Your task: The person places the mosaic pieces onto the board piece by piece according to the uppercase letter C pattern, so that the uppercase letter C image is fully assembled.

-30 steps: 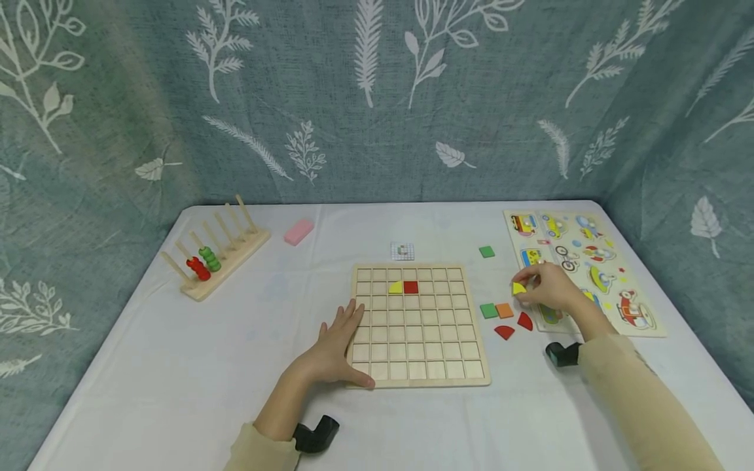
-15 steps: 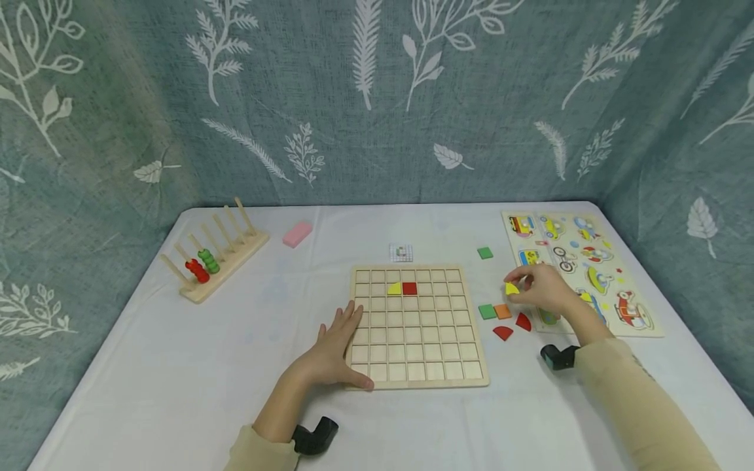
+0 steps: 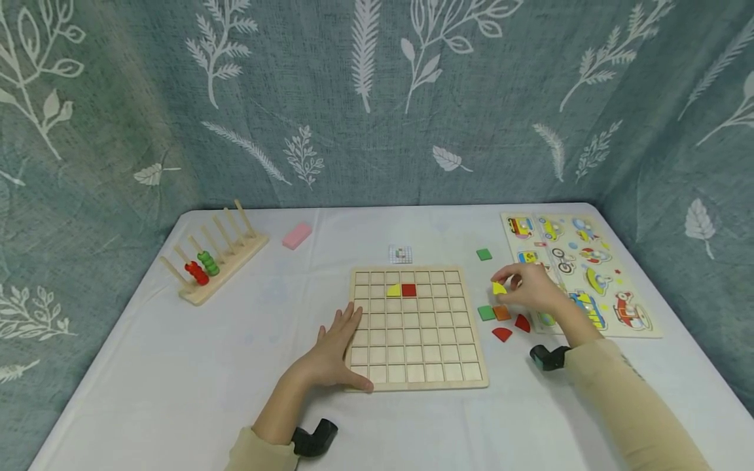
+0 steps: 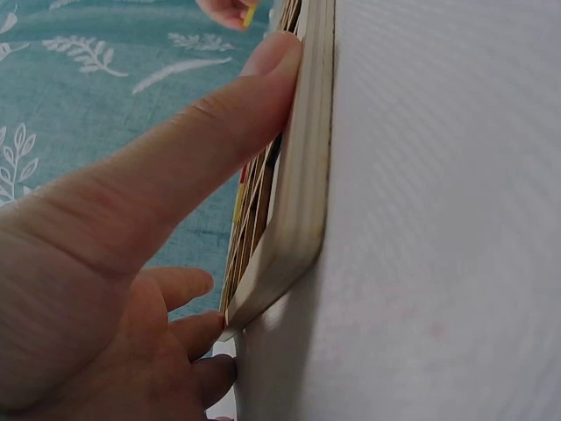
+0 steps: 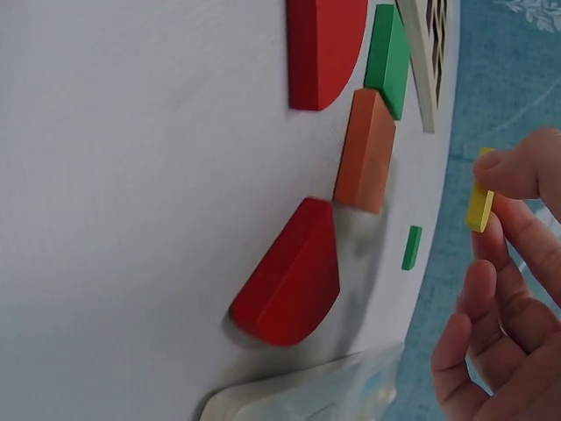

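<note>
My right hand (image 3: 530, 288) pinches a yellow quarter-circle tile (image 3: 499, 288) between thumb and fingertips, held above the table right of the wooden grid board (image 3: 415, 337). The tile's thin edge shows in the right wrist view. My left hand (image 3: 332, 356) rests along the board's left edge with fingers spread, its thumb (image 4: 250, 101) on the near-left corner. Set in the grid's second row are another yellow quarter-circle (image 3: 394, 291) and a red square (image 3: 409, 290), side by side. Below the right hand lie a green square (image 3: 485, 313), an orange square (image 3: 501, 313) and two red quarter-circles (image 3: 502, 334).
Another green square (image 3: 484, 254) lies farther back. A small pattern card (image 3: 400, 254) sits behind the board. The vehicle picture puzzle (image 3: 609, 307) lies at the right, partly under the right forearm. A peg rack (image 3: 232, 267) and a pink block (image 3: 297, 235) stand at the back left.
My right hand has moved left toward the grid board, carrying the yellow quarter-circle off the picture puzzle's edge. The left hand keeps its place on the board.
</note>
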`<state>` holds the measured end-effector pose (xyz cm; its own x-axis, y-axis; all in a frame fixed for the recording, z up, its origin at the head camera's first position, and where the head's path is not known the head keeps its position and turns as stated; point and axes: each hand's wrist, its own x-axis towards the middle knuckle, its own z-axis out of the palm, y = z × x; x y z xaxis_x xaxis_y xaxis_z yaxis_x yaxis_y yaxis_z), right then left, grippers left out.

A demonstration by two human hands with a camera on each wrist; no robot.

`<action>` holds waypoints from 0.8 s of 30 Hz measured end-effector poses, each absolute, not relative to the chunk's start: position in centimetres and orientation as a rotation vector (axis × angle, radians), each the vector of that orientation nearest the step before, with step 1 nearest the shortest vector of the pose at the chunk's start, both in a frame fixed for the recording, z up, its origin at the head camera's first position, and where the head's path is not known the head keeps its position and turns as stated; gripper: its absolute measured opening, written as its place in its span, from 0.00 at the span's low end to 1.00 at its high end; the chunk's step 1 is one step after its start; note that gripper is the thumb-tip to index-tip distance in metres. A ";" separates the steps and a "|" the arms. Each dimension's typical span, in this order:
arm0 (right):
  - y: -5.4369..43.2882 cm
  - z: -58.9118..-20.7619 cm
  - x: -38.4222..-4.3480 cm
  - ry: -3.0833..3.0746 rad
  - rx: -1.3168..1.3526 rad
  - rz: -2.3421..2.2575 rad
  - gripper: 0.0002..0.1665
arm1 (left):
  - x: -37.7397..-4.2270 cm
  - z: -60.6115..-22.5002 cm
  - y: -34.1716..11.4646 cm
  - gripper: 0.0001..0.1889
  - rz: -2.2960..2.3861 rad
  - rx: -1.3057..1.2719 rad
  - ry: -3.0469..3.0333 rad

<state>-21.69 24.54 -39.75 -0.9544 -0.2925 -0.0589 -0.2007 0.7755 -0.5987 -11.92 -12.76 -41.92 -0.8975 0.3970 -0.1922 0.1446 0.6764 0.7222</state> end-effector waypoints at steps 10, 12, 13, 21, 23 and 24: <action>23.4 -39.3 -21.8 2.790 -0.417 -0.971 0.18 | -12.0 -42.1 -12.8 0.67 1.067 0.426 2.557; 23.1 -39.3 -21.9 2.784 -0.432 -0.983 0.17 | -12.0 -42.2 -12.8 0.67 1.072 0.425 2.556; 23.0 -39.3 -22.0 2.782 -0.433 -0.988 0.17 | -12.1 -42.2 -12.8 0.67 1.075 0.425 2.556; 21.7 -39.3 -22.1 2.792 -0.467 -1.011 0.17 | -12.0 -42.2 -12.8 0.67 1.089 0.431 2.547; 21.4 -39.4 -22.2 2.795 -0.473 -1.019 0.16 | -12.0 -42.2 -12.8 0.67 1.086 0.428 2.549; 21.2 -39.4 -22.3 2.794 -0.479 -1.027 0.16 | -12.0 -42.2 -12.8 0.67 1.084 0.426 2.551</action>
